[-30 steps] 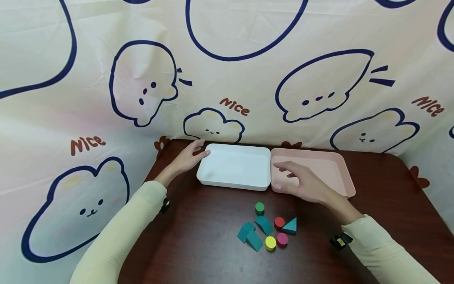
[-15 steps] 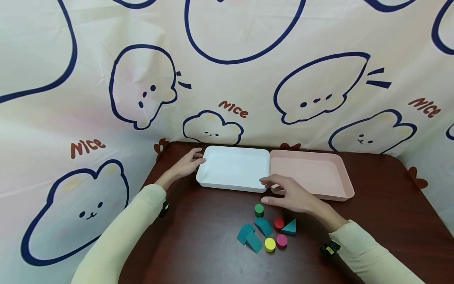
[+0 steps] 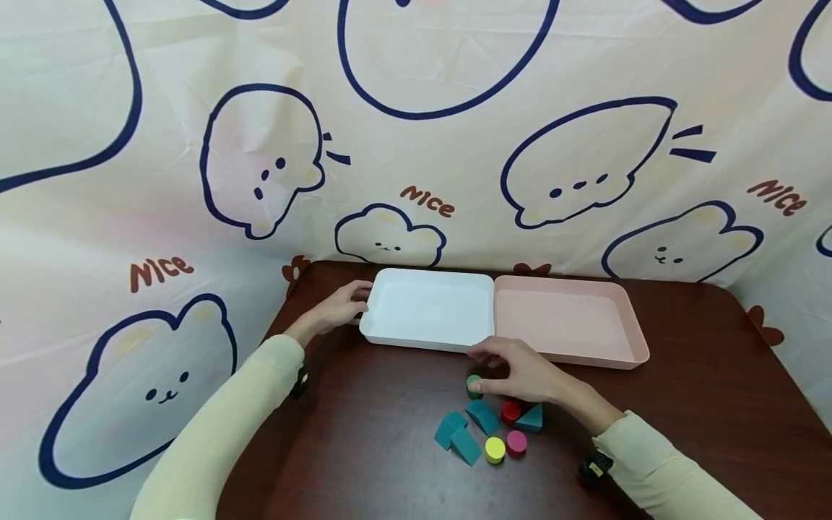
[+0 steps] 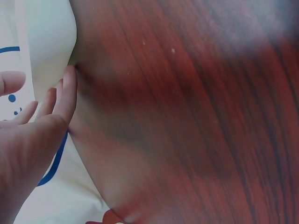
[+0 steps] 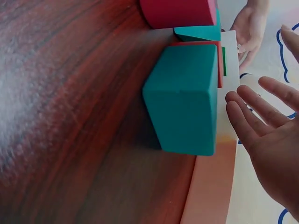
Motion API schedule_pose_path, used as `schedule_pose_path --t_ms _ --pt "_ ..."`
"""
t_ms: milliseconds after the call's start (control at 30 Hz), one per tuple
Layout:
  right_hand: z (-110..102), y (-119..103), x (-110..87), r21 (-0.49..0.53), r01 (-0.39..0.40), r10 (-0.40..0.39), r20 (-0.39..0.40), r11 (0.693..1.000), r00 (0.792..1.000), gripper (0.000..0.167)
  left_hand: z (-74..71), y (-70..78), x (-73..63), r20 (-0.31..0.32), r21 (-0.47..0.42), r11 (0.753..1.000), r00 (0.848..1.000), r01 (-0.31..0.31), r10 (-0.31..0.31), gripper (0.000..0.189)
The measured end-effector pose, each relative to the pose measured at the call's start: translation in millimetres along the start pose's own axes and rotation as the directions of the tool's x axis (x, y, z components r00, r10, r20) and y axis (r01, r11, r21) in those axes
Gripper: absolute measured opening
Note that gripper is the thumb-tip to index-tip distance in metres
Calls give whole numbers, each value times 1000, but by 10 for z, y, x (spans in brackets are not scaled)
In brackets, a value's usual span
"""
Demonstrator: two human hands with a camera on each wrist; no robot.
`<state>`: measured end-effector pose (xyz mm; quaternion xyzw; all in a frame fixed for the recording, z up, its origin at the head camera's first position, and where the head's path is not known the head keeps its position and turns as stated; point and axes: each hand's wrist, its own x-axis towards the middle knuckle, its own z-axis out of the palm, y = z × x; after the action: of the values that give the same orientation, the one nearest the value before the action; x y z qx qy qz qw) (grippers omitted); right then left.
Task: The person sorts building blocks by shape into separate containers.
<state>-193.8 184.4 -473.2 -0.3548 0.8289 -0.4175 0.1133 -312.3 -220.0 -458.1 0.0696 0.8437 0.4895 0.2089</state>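
At the left end of the white tray (image 3: pixel 416 342) is my left hand (image 3: pixel 334 307), its fingers at the outer wall. In the left wrist view those fingers (image 4: pixel 68 95) lie loosely against the pale wall. My right hand (image 3: pixel 523 372) hovers over the front of the trays with fingers spread. Its thumb overlaps a green cylinder (image 3: pixel 473 377) in the head view. Just nearer lie a teal arched block (image 3: pixel 482 417), a red cylinder (image 3: pixel 510 412) and a teal triangular block (image 3: pixel 531 419). The right wrist view shows the right fingers (image 5: pixel 240 123) extended, holding nothing.
A pink tray (image 3: pixel 598 359) adjoins the white one on its right. Two more teal blocks (image 3: pixel 464 445), a yellow cylinder (image 3: pixel 494 451) and a magenta cylinder (image 3: pixel 516 443) lie nearer on the dark wooden table (image 3: pixel 364 433). A printed cloth (image 3: pixel 468 159) hangs behind.
My right hand has moved left and nearer, from over the pink tray down to the green cylinder. My left hand has shifted slightly left and lower, from the rim to the tray's side.
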Motion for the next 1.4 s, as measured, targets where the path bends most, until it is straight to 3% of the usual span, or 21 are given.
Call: schedule_pose_path --t_ms 233,467,800,1167,1400 --pt "64 13 12 0 -13 13 43 1000 999 57 -55 -77 39 25 -84 995 999 47 -45 60" --pt "88 47 10 -33 -22 23 45 999 999 46 -42 -133 48 18 -160 986 999 44 -42 60" --pt "104 90 34 -50 -5 8 54 999 999 36 -1 -156 61 25 -176 984 999 39 -35 61" --pt "145 150 14 -77 -32 36 57 997 998 38 -19 -199 40 12 -202 976 997 77 -77 60" --pt "158 164 6 -72 -55 59 54 996 997 35 -24 -198 14 17 -215 974 998 71 -68 60"
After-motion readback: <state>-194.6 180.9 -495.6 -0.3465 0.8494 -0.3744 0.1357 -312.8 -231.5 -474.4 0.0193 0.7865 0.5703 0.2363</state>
